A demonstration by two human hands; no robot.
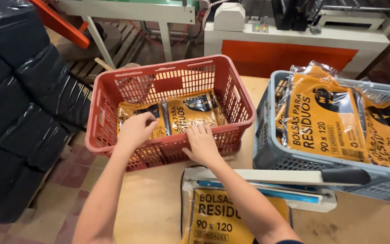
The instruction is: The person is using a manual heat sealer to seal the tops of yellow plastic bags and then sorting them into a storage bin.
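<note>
Left hand (pixel 136 129): reached into the red crate (pixel 244 108), fingers spread and laid flat on the left yellow packet (pixel 129 113); nothing is clamped.
Right hand (pixel 201 143): set over the crate's near rim, fingers extended and touching the lower edge of the right yellow packet (pixel 190 115); pressed on it, not closed around it.
Packets in the crate: two flat yellow-and-black plastic-wrapped packets are laid side by side on the crate floor, touching each other, with a strip of a further packet seen at the right end.
Red crate: an open latticed plastic crate is placed at the far left edge of the wooden surface (pixel 154 212), slightly overhanging it.
Grey crate (pixel 271 153): stood just beside the red crate on the right, filled with upright, tilted yellow packets (pixel 323 117) of the same kind.
Heat sealer (pixel 267 185): a white bar-type device with a black handle is seen near the front of the surface, its arm lowered on another yellow packet (pixel 231 217) that lies under it.
Left of the surface: black plastic-wrapped bundles (pixel 19 99) are stacked on the tiled floor.
Background: white and orange machinery (pixel 294 47) is seen behind the crates.
</note>
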